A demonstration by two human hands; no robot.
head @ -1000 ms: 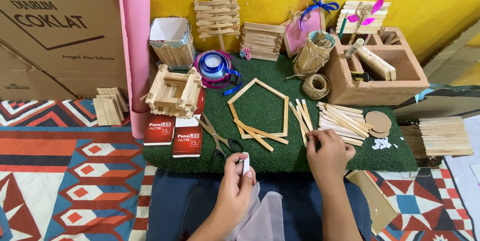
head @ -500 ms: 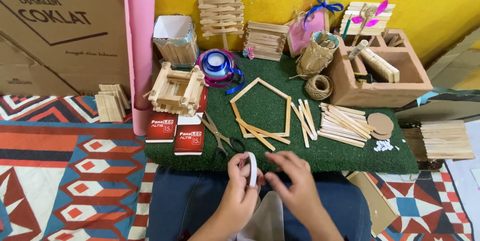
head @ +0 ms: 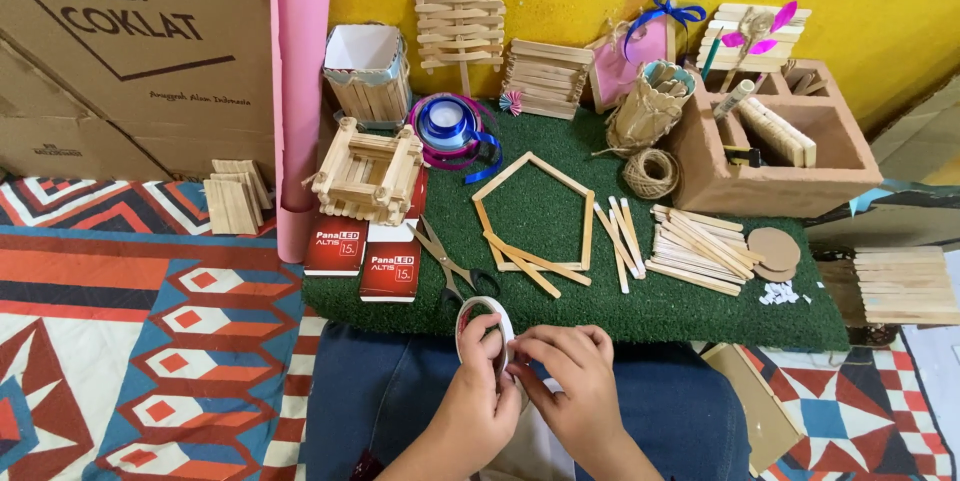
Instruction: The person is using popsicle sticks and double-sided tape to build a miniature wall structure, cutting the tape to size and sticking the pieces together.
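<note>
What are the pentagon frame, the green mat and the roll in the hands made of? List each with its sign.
Pentagon frame: pale, matte flat sticks, apparently wood; faint grain look.
Green mat: looks like synthetic turf; short fuzzy pile, even green.
Roll, held by the left hand and right hand: thin white ring, probably adhesive tape; its material is uncertain.

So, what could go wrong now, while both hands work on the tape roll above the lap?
1. The left hand holds the white tape roll upright while the right hand picks at its edge; the strip may tear unevenly or stick to the fingers.
2. The scissors lie just ahead of the hands; reaching for them without looking might catch the blades.
</note>
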